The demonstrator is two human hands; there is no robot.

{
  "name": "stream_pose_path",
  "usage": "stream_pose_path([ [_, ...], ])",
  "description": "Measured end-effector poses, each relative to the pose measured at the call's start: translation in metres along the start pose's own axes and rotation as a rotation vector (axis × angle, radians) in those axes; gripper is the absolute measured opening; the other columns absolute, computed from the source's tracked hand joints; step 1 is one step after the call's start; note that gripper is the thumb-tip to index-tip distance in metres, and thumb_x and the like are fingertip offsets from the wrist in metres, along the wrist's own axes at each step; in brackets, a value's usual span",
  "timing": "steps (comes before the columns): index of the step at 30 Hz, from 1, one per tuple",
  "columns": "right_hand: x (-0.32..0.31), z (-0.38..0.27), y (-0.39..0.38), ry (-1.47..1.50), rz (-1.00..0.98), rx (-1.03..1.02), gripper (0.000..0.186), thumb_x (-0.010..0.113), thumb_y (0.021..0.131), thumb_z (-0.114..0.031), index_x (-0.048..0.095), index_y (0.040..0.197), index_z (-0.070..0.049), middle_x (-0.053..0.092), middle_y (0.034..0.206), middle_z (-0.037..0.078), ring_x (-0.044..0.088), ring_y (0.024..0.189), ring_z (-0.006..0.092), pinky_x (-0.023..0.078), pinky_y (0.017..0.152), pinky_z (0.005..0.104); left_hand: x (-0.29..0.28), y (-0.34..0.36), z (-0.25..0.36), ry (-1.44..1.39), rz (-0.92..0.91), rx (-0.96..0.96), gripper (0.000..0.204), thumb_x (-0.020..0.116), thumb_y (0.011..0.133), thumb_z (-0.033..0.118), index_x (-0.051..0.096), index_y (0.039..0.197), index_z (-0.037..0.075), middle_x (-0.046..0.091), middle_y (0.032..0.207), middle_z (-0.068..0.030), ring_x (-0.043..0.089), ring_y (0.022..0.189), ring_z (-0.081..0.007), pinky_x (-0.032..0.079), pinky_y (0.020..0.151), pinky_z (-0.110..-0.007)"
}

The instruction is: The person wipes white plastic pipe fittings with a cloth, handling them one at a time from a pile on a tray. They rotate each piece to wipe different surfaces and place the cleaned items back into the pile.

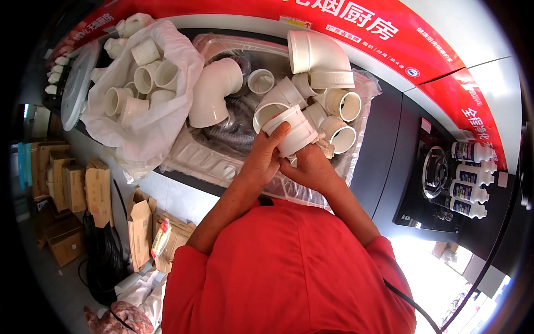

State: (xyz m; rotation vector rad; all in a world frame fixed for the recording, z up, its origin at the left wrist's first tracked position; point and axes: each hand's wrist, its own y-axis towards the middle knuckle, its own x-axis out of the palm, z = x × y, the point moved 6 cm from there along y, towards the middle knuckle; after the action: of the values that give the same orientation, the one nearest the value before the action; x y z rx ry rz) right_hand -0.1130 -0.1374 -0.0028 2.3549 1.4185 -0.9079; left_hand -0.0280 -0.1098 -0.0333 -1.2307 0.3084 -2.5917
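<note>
A short white plastic pipe fitting [293,132] is held up in front of me, above the sink's near edge. My left hand [266,155] grips its left side, with the thumb laid over the ribbed wall. At its lower right end, my right hand [312,167] is closed around a crumpled beige cloth [325,146] pressed by the fitting; its fingertips are hidden. Just behind stands a white pipe elbow [278,103]. Around it in the sink [222,170] lie a large elbow [217,92], another elbow [320,58] and several short fittings [342,104].
A white plastic bag [183,53] full of fittings stands at the left, beside a round lid [80,86]. On the right, several white bottles [470,172] stand by a black gas hob [425,195]. Cardboard boxes [97,192] and a black cable coil [103,261] lie lower left.
</note>
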Motion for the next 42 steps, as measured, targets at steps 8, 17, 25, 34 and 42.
stream_pose_path([
  [8, -0.007, 0.004, -0.005, 1.447, 0.176, 0.184, 0.049, 0.06, 0.076, -0.008, 0.046, 0.123, -0.001, 0.058, 0.109, 0.008, 0.058, 0.099, 0.0232, 0.047, 0.086, 0.033, 0.0, -0.005, -0.004, -0.147, -0.159, 0.021, 0.053, 0.056, 0.089, 0.034, 0.042, 0.13, 0.003, 0.055, 0.119, -0.0096, 0.053, 0.109, -0.02, 0.042, 0.095, -0.037],
  [17, 0.009, 0.011, -0.006, 0.13, 0.094, -0.049, 0.037, 0.063, 0.072, -0.004, 0.052, 0.108, 0.002, 0.06, 0.097, 0.016, 0.058, 0.092, 0.0325, 0.048, 0.077, 0.0376, -0.016, 0.002, -0.006, -0.137, 0.086, 0.007, 0.051, 0.062, 0.086, 0.029, 0.044, 0.127, 0.004, 0.056, 0.116, -0.0098, 0.055, 0.106, -0.0216, 0.043, 0.094, -0.038],
  [25, -0.026, 0.033, -0.041, 0.13, 0.33, 0.143, 0.035, 0.056, 0.076, -0.001, 0.052, 0.111, -0.001, 0.061, 0.096, 0.018, 0.058, 0.093, 0.0347, 0.046, 0.081, 0.0348, -0.026, 0.005, 0.024, -0.443, 0.191, 0.059, 0.047, 0.063, 0.084, 0.033, 0.048, 0.123, 0.01, 0.056, 0.117, -0.0094, 0.054, 0.109, -0.0287, 0.045, 0.092, -0.051],
  [34, -0.061, -0.016, -0.041, 0.308, 0.493, -0.071, 0.034, 0.064, 0.075, 0.003, 0.057, 0.108, -0.003, 0.062, 0.097, 0.009, 0.061, 0.091, 0.0213, 0.048, 0.079, 0.0293, -0.013, 0.005, 0.005, -0.543, 0.16, -0.131, 0.056, 0.063, 0.082, 0.042, 0.047, 0.124, 0.009, 0.057, 0.117, -0.0105, 0.054, 0.11, -0.0289, 0.043, 0.095, -0.049],
  [42, -0.024, -0.018, -0.017, -0.294, 0.437, -0.192, 0.026, 0.064, 0.067, 0.0, 0.06, 0.094, -0.001, 0.059, 0.088, 0.018, 0.057, 0.083, 0.0377, 0.048, 0.073, 0.0442, 0.001, -0.004, -0.009, -0.476, 0.11, -0.106, 0.053, 0.066, 0.083, 0.035, 0.047, 0.125, 0.008, 0.057, 0.117, -0.0092, 0.054, 0.109, -0.0234, 0.044, 0.093, -0.04],
])
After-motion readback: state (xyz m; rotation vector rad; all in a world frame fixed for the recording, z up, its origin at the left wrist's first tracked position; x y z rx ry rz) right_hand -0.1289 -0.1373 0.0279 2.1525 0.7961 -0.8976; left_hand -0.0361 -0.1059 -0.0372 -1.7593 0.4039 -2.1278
